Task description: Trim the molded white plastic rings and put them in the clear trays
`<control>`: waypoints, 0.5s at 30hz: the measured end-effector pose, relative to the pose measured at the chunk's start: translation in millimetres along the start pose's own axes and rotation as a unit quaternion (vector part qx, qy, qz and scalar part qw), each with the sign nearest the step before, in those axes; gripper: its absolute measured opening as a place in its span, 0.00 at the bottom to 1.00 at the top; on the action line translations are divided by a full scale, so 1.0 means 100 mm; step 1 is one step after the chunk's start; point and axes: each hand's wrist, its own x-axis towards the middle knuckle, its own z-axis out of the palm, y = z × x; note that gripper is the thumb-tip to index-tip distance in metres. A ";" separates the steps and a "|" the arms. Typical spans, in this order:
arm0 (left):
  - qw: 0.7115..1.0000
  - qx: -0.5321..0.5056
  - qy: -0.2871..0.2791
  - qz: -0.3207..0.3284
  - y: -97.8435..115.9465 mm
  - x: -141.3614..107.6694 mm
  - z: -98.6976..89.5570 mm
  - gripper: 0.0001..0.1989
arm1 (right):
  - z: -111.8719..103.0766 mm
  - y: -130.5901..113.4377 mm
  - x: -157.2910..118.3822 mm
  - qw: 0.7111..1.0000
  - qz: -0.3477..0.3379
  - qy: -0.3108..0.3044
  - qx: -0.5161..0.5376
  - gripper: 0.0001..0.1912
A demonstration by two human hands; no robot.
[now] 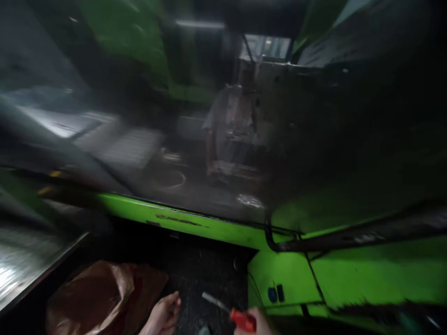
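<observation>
Two bare hands at the foot of a lime-green machine panel (284,279): right hand (258,325) clenched around a red-handled screwdriver (242,320), steel shaft aimed toward the left hand (163,316), loosely curled and empty. Farther left of the panel, a crumpled brown bag (92,298) beside the left hand; on the panel, a blue button (272,294) and a black switch (280,292).

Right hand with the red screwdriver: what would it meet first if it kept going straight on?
From the right hand, the screwdriver points toward the brown paper bag, likely first across the dark surface, though depth is unclear.
</observation>
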 end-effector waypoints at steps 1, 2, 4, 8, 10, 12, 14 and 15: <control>1.000 -0.001 -0.003 0.005 0.01 -0.02 0.03 0.30 | -0.09 0.11 -0.04 0.999 0.011 0.035 0.040 0.15; 1.000 0.000 -0.006 0.006 0.01 -0.04 0.07 0.32 | -0.19 0.22 -0.09 0.991 0.015 0.089 0.096 0.16; 1.000 0.006 -0.011 -0.006 -0.01 -0.07 0.11 0.34 | -0.44 0.36 -0.18 0.945 -0.002 0.233 0.229 0.21; 0.999 0.027 -0.003 -0.032 -0.13 -0.13 0.12 0.34 | -0.94 0.11 -0.13 0.808 -0.105 0.443 0.374 0.30; 0.998 0.042 0.012 -0.035 -0.17 -0.15 0.09 0.32 | -1.12 -0.22 0.09 0.765 -0.169 0.472 0.405 0.29; 0.997 0.066 0.028 -0.030 -0.16 -0.17 0.06 0.31 | -1.25 -0.52 0.40 0.771 -0.215 0.439 0.408 0.24; 0.994 0.101 0.045 -0.012 -0.09 -0.19 0.02 0.30 | -1.31 -0.70 0.72 0.822 -0.218 0.367 0.377 0.21; 0.991 0.123 0.057 0.000 -0.05 -0.21 0.00 0.29 | -1.32 -0.72 0.85 0.845 -0.207 0.339 0.358 0.21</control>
